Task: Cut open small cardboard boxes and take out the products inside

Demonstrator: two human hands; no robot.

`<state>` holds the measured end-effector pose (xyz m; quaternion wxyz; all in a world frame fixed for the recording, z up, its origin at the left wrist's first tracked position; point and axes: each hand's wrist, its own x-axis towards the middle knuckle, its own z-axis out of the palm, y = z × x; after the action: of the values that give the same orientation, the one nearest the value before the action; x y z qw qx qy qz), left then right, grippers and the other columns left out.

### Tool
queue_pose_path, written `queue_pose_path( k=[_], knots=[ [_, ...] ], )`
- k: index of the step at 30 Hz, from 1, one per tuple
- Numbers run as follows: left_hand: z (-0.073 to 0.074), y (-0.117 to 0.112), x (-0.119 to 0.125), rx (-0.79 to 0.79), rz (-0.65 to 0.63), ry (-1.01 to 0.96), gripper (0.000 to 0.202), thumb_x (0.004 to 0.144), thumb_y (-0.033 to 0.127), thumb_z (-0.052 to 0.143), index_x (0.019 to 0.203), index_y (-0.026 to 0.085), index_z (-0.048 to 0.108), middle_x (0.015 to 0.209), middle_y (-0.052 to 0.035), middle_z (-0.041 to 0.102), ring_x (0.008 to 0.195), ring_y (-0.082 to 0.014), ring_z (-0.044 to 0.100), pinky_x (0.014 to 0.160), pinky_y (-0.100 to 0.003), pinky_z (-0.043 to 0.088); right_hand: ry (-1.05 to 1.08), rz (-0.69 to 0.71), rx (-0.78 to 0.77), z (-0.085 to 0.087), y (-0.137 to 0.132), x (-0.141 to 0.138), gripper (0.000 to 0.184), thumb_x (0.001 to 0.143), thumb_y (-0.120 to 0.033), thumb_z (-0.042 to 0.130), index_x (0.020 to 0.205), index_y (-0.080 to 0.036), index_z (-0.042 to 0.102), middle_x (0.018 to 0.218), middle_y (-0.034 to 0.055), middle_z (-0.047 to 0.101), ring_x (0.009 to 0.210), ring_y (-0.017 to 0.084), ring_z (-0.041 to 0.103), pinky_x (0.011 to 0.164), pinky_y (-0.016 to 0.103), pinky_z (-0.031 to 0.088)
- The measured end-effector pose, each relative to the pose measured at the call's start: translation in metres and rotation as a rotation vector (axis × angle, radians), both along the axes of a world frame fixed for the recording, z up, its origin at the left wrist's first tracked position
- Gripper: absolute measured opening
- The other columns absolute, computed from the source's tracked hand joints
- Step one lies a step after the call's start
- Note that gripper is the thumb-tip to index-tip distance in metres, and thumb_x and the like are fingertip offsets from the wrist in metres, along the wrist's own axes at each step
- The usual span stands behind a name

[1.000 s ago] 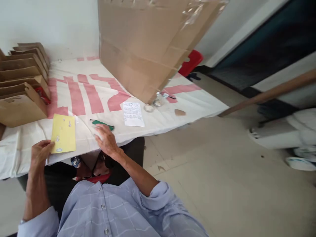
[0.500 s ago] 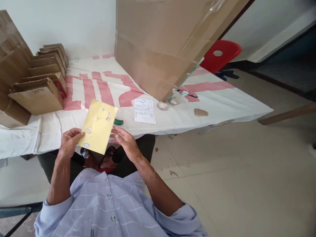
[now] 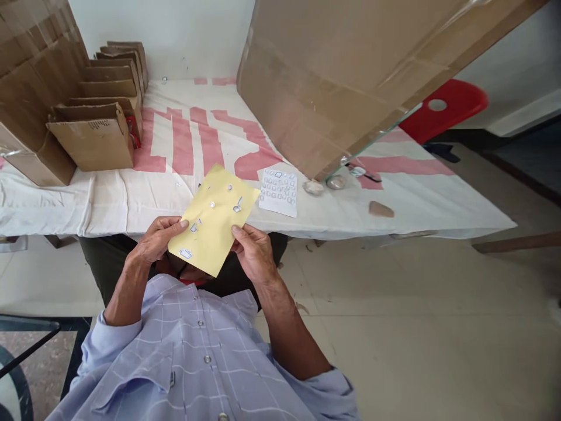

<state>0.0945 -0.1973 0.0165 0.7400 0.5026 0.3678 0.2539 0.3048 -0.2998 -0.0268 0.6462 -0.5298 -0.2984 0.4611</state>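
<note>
Simple workroom: cloth-covered table (image 3: pixel 342 219), cardboard boxes (image 3: pixel 94 146).

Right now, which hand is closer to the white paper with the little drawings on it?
Right hand: it grips the yellow sheet by its right edge, on the near side of the white paper. The left hand is farther left, at the sheet's opposite edge.

Soft diffuse light, dim far right, glare on tape (image 3: pixel 473 4), stretched edges
</note>
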Motion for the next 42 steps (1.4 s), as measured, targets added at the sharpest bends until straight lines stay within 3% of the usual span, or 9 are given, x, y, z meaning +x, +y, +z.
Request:
queue_pose_path(
  k=[6,13,19,22,25,28,30,33,42],
  knots=[
    [-0.005,-0.009,0.001,-0.058,-0.077,-0.050,0.057,0.067,0.069,0.097,0.071,0.014,0.080,0.068,-0.0088,0.077,0.055,-0.0167,0.068,0.052,-0.026,0.052,-0.065,0.096,-0.043,0.005,0.008,0.004,0.058,0.075,-0.078,0.085,0.099,-0.025,0.080,0.098,0.0080,0.085,0.094,0.032,0.079,0.080,0.047,0.067],
    [-0.001,-0.015,0.000,-0.074,-0.178,-0.094,0.045,0.062,0.051,0.103,0.083,0.015,0.085,0.076,-0.0092,0.082,0.058,-0.0197,0.072,0.052,-0.028,0.056,-0.095,0.078,-0.044,0.007,0.013,0.009,0.057,0.071,-0.076,0.091,0.073,-0.026,0.065,0.074,0.0002,0.072,0.068,0.019,0.065,0.065,0.035,0.058],
    [-0.007,-0.020,0.008,-0.085,-0.144,-0.069,0.045,0.061,0.043,0.102,0.095,0.018,0.087,0.092,-0.0103,0.086,0.073,-0.0253,0.079,0.066,-0.034,0.067,-0.108,0.152,-0.063,0.011,0.019,0.013,0.054,0.073,-0.075,0.090,0.077,-0.025,0.069,0.079,0.0017,0.074,0.072,0.022,0.067,0.066,0.038,0.059],
    [-0.009,-0.025,0.014,-0.099,-0.090,-0.053,0.050,0.060,0.038,0.103,0.102,0.020,0.086,0.100,-0.0097,0.087,0.080,-0.0276,0.081,0.070,-0.036,0.068,-0.207,0.146,-0.046,0.014,0.023,0.020,0.050,0.080,-0.072,0.085,0.091,-0.025,0.074,0.087,0.0039,0.078,0.081,0.024,0.072,0.072,0.040,0.063],
    [-0.009,-0.029,0.019,-0.105,-0.016,-0.082,0.053,0.062,0.043,0.104,0.103,0.017,0.085,0.096,-0.0103,0.086,0.074,-0.0265,0.079,0.064,-0.035,0.066,-0.517,-0.099,0.091,0.021,0.017,0.022,0.043,0.091,-0.063,0.077,0.109,-0.024,0.075,0.105,0.0066,0.079,0.093,0.023,0.073,0.076,0.038,0.063],
    [-0.011,-0.032,0.023,-0.077,0.067,-0.111,0.049,0.069,0.050,0.102,0.098,0.015,0.083,0.086,-0.0108,0.083,0.065,-0.0236,0.074,0.058,-0.033,0.061,-0.923,-0.339,0.330,0.030,-0.003,0.011,0.019,0.103,-0.041,0.068,0.111,-0.024,0.076,0.112,0.0080,0.076,0.102,0.024,0.072,0.082,0.040,0.063],
    [-0.014,-0.034,0.026,-0.032,0.148,-0.149,0.046,0.073,0.049,0.101,0.099,0.015,0.083,0.089,-0.0109,0.083,0.071,-0.0247,0.076,0.063,-0.035,0.063,-1.113,-0.349,0.475,0.036,-0.018,-0.001,0.011,0.105,-0.026,0.066,0.111,-0.025,0.076,0.107,0.0075,0.074,0.101,0.023,0.071,0.086,0.042,0.062],
    [-0.018,-0.038,0.031,0.051,0.252,-0.209,0.048,0.074,0.048,0.101,0.105,0.015,0.084,0.099,-0.0112,0.085,0.083,-0.0274,0.080,0.074,-0.037,0.067,-1.247,-0.298,0.562,0.038,-0.034,-0.017,0.017,0.103,-0.015,0.070,0.115,-0.024,0.076,0.102,0.0077,0.072,0.094,0.023,0.069,0.085,0.042,0.061],
    [-0.012,-0.050,0.045,0.236,0.420,-0.288,0.056,0.071,0.055,0.102,0.107,0.016,0.084,0.105,-0.0116,0.087,0.099,-0.0305,0.083,0.091,-0.040,0.069,-1.308,-0.333,0.542,0.032,-0.032,-0.026,0.021,0.104,-0.015,0.069,0.120,-0.024,0.078,0.102,0.0086,0.074,0.091,0.023,0.069,0.082,0.042,0.062]
  ],
)
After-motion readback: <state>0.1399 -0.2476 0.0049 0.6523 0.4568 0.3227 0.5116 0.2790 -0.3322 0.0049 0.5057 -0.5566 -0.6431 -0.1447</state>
